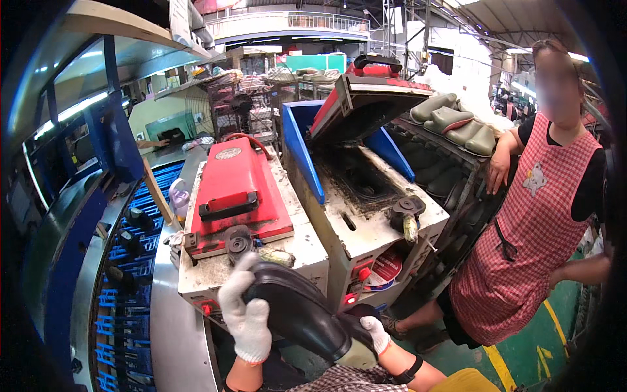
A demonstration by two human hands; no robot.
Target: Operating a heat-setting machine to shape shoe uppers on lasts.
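A black shoe is held in front of me above my lap, its rounded toe up to the left. From its lower right end shows the pale green end of a shoe last. My left hand, in a white knit glove, is closed around the toe end, thumb and fingers on either side. Also gloved, my right hand grips the shoe near its opening; part of those fingers is hidden behind it. Just beyond the shoe stands a press with its red lid down.
A second press has its red lid raised over a dark cavity. To the left runs a conveyor with blue racks beside a metal ledge. A person in a checked apron stands at right, near a rack of olive shoe lasts.
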